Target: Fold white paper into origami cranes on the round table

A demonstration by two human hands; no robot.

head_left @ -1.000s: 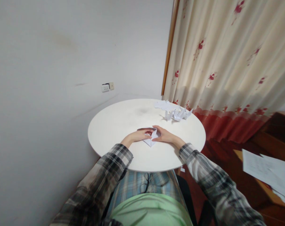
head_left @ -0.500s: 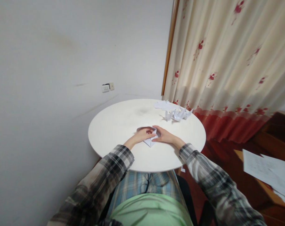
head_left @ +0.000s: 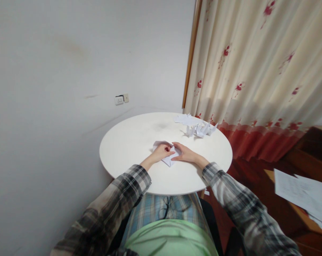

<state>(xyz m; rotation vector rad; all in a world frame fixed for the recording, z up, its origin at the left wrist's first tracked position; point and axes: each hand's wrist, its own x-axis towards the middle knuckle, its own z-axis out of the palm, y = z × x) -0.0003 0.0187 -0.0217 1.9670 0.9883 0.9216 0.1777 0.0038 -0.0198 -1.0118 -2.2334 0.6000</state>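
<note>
A folded sheet of white paper (head_left: pixel 167 161) lies on the round white table (head_left: pixel 129 142), with a pointed corner towards me and a centre crease. My left hand (head_left: pixel 160 153) is closed on its left part, thumb stretched across to the middle, fingers curled over a raised flap. On the other side, my right hand (head_left: pixel 185 153) grips the right edge between thumb and fingertips. Part of the paper is hidden under both hands.
Several folded white paper shapes (head_left: pixel 201 130) and flat paper pieces (head_left: pixel 183 118) lie at the table's back right. A wall with a socket (head_left: pixel 119 100) is to the left. Printed sheets (head_left: pixel 299 192) rest on wooden furniture at the right, beneath a flowered curtain (head_left: pixel 246 71).
The upper left flap of the paper has opened a little up and to the left. My hands have barely shifted, and both still hold the paper.
</note>
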